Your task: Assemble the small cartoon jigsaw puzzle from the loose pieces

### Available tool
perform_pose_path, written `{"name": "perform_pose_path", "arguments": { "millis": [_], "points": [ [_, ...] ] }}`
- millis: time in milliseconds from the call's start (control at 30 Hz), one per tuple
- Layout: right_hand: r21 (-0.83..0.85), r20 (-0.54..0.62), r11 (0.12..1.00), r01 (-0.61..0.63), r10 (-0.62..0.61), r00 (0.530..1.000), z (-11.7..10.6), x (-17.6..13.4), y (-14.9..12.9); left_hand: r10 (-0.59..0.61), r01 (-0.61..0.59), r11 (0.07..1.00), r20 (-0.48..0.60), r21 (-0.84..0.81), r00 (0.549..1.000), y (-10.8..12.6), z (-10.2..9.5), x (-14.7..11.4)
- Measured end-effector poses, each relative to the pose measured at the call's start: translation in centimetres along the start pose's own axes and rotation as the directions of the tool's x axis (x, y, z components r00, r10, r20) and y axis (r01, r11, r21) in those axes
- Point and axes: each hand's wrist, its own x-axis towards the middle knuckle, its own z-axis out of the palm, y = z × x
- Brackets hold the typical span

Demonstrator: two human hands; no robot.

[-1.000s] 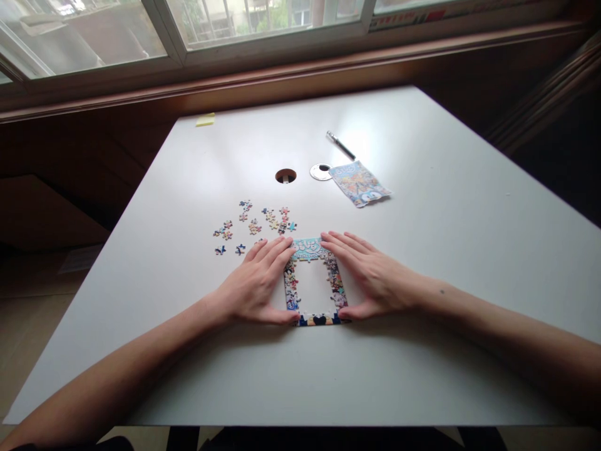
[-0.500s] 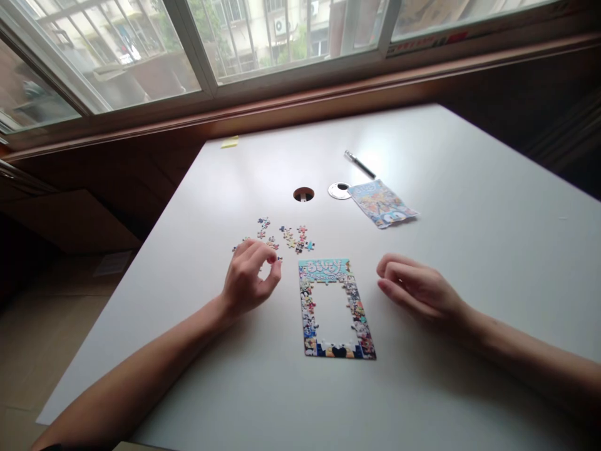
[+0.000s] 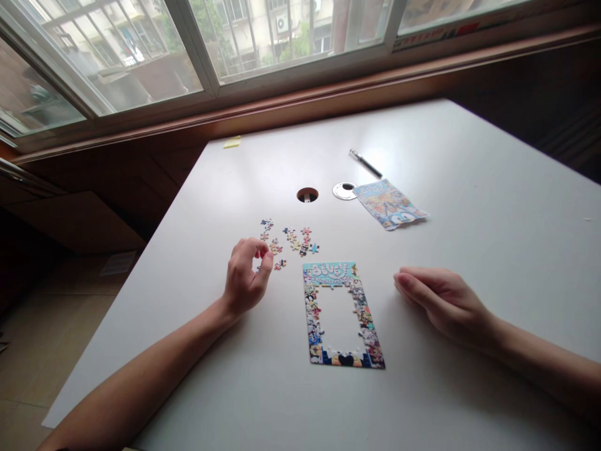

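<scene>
My left hand (image 3: 248, 275) is over the left side of the loose jigsaw puzzle pieces (image 3: 301, 241), with thumb and forefinger curled together. Whatever may be between its fingertips is too small or hidden to tell. Several pieces lie beyond and beside those fingers. To the right of this hand, a puzzle frame (image 3: 322, 275) with a light blue title strip lies flat, its border assembled around a bare white middle. My right hand (image 3: 444, 304) rests on the table right of the frame, apart from it. Its fingers are closed, thumb against the forefinger, and the inside is hidden.
On the white table (image 3: 211, 388) a printed puzzle packet (image 3: 389, 203) lies at the back right. Beside it are a pen (image 3: 365, 163) and a round cable cover (image 3: 344, 191). A cable hole (image 3: 307, 195) opens behind the pieces. A yellow sticky note (image 3: 231, 142) is near the far edge.
My right hand has shifted right, away from the puzzle frame, and its thumb now presses against the forefinger. My left hand's thumb and forefinger have drawn in, uncovering pieces. The view has shifted slightly.
</scene>
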Motion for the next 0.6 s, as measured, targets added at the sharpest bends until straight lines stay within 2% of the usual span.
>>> {"name": "perform_pose_path", "arguments": {
  "millis": [167, 300, 367, 433, 500, 600],
  "points": [
    [-0.007, 0.01, 1.0, -0.012, 0.012, 1.0, -0.1, -0.1, 0.4, -0.112, 0.104, 0.991, -0.096, -0.083, 0.989, -0.6, -0.3, 0.4],
    [-0.029, 0.032, 1.0, -0.007, 0.007, 0.999, -0.2, 0.0, 0.6, -0.118, 0.12, 0.993, -0.121, 0.008, 0.986, -1.9, -1.6, 2.5],
    [-0.044, 0.04, 0.999, 0.001, 0.001, 0.999, -0.2, 0.0, 0.7, -0.099, 0.104, 0.987, -0.048, 0.118, 0.994, -2.9, -2.9, 3.9],
    [-0.058, 0.051, 0.998, 0.007, -0.004, 0.999, -0.2, 0.1, 0.8, -0.118, 0.096, 0.975, 0.103, 0.2, 0.988, -3.8, -4.2, 5.0],
    [-0.07, 0.059, 0.997, 0.008, -0.004, 0.998, -0.2, 0.1, 1.0, -0.17, 0.101, 0.963, 0.275, 0.25, 0.946, -4.6, -5.5, 5.7],
    [-0.081, 0.067, 0.997, 0.012, -0.006, 0.998, -0.3, 0.0, 1.2, -0.231, 0.099, 0.949, 0.444, 0.301, 0.865, -5.4, -6.9, 6.0]
  ]
}}
